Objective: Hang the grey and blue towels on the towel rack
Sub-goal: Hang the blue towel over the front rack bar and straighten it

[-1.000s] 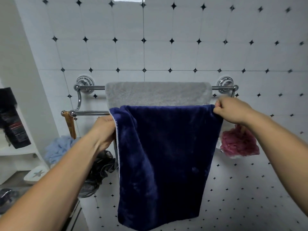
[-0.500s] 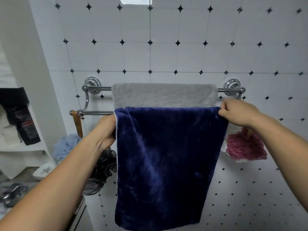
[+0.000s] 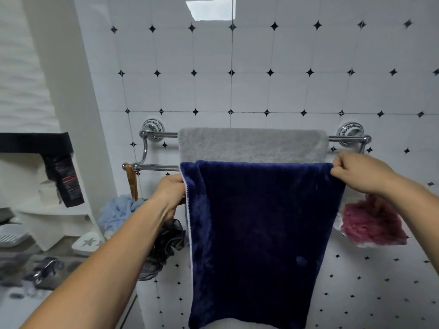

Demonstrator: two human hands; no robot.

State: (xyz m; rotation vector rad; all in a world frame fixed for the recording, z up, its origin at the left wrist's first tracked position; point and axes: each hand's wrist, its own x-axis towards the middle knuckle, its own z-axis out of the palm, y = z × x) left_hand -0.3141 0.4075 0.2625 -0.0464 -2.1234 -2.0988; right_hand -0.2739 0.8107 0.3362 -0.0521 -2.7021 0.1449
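- Hanging nearly complete, by my read: grey towel (image 3: 253, 144) draped over the upper rear bar of the towel rack (image 3: 158, 167); blue towel (image 3: 259, 243) draped over the lower front bar, overlapping the grey one's lower part.
- Left hand (image 3: 171, 194) at 9 o'clock of the blue towel, closed on its white-stitched side edge just below the bar. Right hand (image 3: 356, 173) at 2 o'clock, fingers pinched on the top corner at the bar.
- Risk 1: uneven drape. How much blue cloth hangs behind the bar is hidden; if the front length outweighs it, the plush fabric could slide off forward on release.
- Risk 2: a sideways tug from either hand could bunch the towel or drag it along the smooth chrome bar, and rubbing against the grey towel could pull that one askew.
- Risk 3: the right hand sits just above the pink bath pouf (image 3: 373, 225); the left is just above the dark pouf (image 3: 166, 243), with a light blue pouf (image 3: 118, 211) at 8 o'clock. Withdrawing carelessly could knock these; their attachment is not visible.
- Containers: white soap dish (image 3: 86, 243) with a starfish motif at 8 o'clock, contents not discernible. Second ridged dish (image 3: 10, 236) at far 9 o'clock on the counter (image 3: 14, 302), appears empty. Blurred dark items lie on the counter nearby; unidentifiable.
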